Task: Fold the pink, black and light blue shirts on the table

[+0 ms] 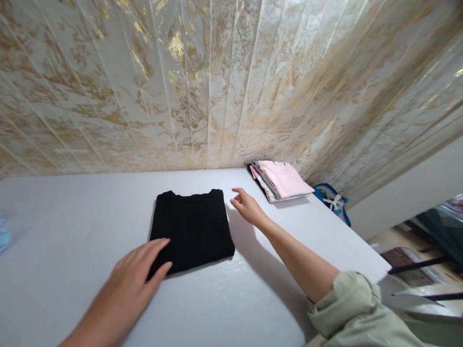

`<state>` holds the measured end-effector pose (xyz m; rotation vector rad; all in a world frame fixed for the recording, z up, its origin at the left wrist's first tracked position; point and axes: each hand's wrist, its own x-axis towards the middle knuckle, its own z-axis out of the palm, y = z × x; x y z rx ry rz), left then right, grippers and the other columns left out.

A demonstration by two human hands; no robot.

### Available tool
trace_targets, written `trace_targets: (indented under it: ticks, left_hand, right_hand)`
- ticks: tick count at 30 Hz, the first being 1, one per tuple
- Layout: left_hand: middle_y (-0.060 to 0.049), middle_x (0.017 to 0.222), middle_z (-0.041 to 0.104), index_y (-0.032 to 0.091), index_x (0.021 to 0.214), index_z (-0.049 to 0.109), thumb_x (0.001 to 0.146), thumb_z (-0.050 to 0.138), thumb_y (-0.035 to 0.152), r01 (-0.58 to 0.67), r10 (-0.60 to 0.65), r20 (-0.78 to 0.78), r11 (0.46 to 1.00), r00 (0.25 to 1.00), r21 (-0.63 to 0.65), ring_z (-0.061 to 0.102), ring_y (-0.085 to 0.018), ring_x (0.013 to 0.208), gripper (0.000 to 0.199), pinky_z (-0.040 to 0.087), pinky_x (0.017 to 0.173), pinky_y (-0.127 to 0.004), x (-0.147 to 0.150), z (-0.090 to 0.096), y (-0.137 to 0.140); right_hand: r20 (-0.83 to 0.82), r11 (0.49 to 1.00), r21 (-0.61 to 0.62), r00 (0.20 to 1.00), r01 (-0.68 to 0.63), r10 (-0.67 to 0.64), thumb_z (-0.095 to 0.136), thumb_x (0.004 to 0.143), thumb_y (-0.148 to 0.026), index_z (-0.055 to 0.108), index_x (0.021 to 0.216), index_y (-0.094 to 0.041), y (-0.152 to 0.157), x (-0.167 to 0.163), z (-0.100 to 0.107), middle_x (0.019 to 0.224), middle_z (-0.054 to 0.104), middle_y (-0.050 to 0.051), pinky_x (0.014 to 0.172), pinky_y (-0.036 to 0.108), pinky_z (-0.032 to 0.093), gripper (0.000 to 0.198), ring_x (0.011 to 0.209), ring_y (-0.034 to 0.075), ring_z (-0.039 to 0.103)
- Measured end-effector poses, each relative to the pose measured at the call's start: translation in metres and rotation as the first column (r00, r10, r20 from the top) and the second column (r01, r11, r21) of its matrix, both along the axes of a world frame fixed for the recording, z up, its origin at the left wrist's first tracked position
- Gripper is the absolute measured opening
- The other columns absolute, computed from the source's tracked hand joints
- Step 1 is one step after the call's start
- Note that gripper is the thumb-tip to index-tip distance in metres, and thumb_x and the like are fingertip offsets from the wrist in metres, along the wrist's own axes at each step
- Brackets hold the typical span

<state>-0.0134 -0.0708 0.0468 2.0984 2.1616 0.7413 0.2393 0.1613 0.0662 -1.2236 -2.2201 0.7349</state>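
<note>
A black shirt (191, 229), folded into a neat rectangle with its neckline at the far side, lies flat on the white table (87, 212). My left hand (139, 270) is at the shirt's near left corner, fingers and thumb apart, the fingertips over its edge; whether they press on the cloth I cannot tell. Just off the shirt's right side, my right hand (246, 205) hovers above the table with its fingers loosely bent and apart, nothing in them.
A stack of folded clothes (284, 179), pink on top, sits at the table's far right. Beyond that edge is a blue-edged bag (333, 202). A patterned gold-and-white curtain (195, 86) hangs behind the table. Something light blue (3, 233) shows at the left edge.
</note>
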Motion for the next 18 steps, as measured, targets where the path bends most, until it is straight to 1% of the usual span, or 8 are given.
trace_targets:
  ticks: [2, 3, 4, 6, 9, 12, 15, 18]
  left_hand:
    - [-0.007, 0.105, 0.071, 0.024, 0.104, 0.063, 0.083, 0.044, 0.062, -0.177, 0.185, 0.135, 0.982, 0.973, -0.069, 0.066, -0.026, 0.097, 0.047, 0.051, 0.087, -0.038, -0.023, -0.002, -0.012]
    - [-0.006, 0.094, 0.071, 0.024, 0.096, 0.063, 0.081, 0.046, 0.062, -0.226, 0.248, 0.188, 0.965, 0.950, -0.133, 0.068, -0.025, 0.088, 0.045, 0.053, 0.080, -0.036, -0.029, -0.002, -0.018]
    - [-0.004, 0.085, 0.070, 0.024, 0.090, 0.062, 0.080, 0.047, 0.061, -0.245, 0.289, 0.227, 0.948, 0.930, -0.202, 0.067, -0.023, 0.080, 0.042, 0.054, 0.073, -0.034, -0.031, 0.000, -0.023]
    - [-0.001, 0.072, 0.067, 0.024, 0.082, 0.061, 0.080, 0.047, 0.058, -0.235, 0.320, 0.277, 0.925, 0.906, -0.300, 0.065, -0.020, 0.069, 0.037, 0.052, 0.066, -0.031, -0.025, 0.006, -0.030]
    - [0.002, 0.072, 0.067, 0.024, 0.082, 0.062, 0.077, 0.051, 0.054, -0.246, 0.343, 0.316, 0.918, 0.885, -0.310, 0.063, -0.018, 0.069, 0.032, 0.050, 0.067, -0.029, -0.009, 0.015, -0.031]
    - [0.002, 0.073, 0.067, 0.025, 0.083, 0.064, 0.072, 0.054, 0.053, -0.287, 0.373, 0.336, 0.916, 0.865, -0.279, 0.064, -0.018, 0.069, 0.032, 0.050, 0.068, -0.028, 0.001, 0.018, -0.028]
    - [0.002, 0.077, 0.069, 0.025, 0.082, 0.065, 0.068, 0.055, 0.051, -0.288, 0.353, 0.316, 0.928, 0.880, -0.235, 0.065, -0.018, 0.072, 0.031, 0.051, 0.070, -0.029, 0.003, 0.016, -0.025]
    - [0.001, 0.079, 0.069, 0.025, 0.076, 0.064, 0.070, 0.053, 0.050, -0.288, 0.333, 0.278, 0.939, 0.901, -0.189, 0.066, -0.019, 0.074, 0.028, 0.050, 0.071, -0.031, 0.001, 0.012, -0.023]
  right_hand:
    - [-0.032, 0.986, -0.153, 0.998, -0.066, 0.062, 0.053, 0.089, -0.031, 0.049, 0.130, -0.020, -0.030, 0.024, -0.002, 0.088, 0.066, 0.001, 0.071, 0.029, 0.047, 0.042, 0.073, 0.015, 0.061]
    - [-0.058, 0.964, -0.240, 0.993, -0.113, 0.102, 0.053, 0.089, -0.032, 0.050, 0.129, -0.020, -0.045, 0.032, -0.005, 0.085, 0.065, 0.001, 0.065, 0.028, 0.046, 0.041, 0.068, 0.014, 0.060]
    - [-0.090, 0.942, -0.306, 0.989, -0.137, 0.114, 0.052, 0.089, -0.032, 0.049, 0.129, -0.020, -0.059, 0.037, -0.008, 0.083, 0.064, 0.000, 0.062, 0.027, 0.046, 0.042, 0.065, 0.014, 0.059]
    - [-0.131, 0.924, -0.352, 0.985, -0.152, 0.112, 0.053, 0.088, -0.033, 0.047, 0.130, -0.020, -0.082, 0.040, -0.013, 0.083, 0.062, 0.000, 0.060, 0.026, 0.045, 0.045, 0.065, 0.013, 0.057]
    - [-0.208, 0.907, -0.384, 0.973, -0.175, 0.099, 0.056, 0.085, -0.032, 0.045, 0.132, -0.023, -0.101, 0.033, -0.013, 0.089, 0.060, 0.001, 0.058, 0.026, 0.046, 0.049, 0.065, 0.012, 0.057]
    - [-0.283, 0.865, -0.464, 0.957, -0.189, 0.058, 0.057, 0.081, -0.030, 0.044, 0.133, -0.025, -0.110, 0.025, -0.009, 0.098, 0.058, 0.002, 0.052, 0.023, 0.046, 0.053, 0.060, 0.010, 0.056]
    - [-0.319, 0.822, -0.534, 0.948, -0.200, 0.023, 0.056, 0.080, -0.027, 0.040, 0.135, -0.028, -0.117, 0.023, -0.008, 0.103, 0.056, 0.002, 0.048, 0.022, 0.045, 0.057, 0.055, 0.007, 0.057]
    - [-0.345, 0.817, -0.542, 0.939, -0.198, -0.001, 0.052, 0.081, -0.024, 0.040, 0.135, -0.030, -0.122, 0.022, -0.012, 0.102, 0.054, 0.002, 0.048, 0.022, 0.047, 0.056, 0.056, 0.008, 0.061]
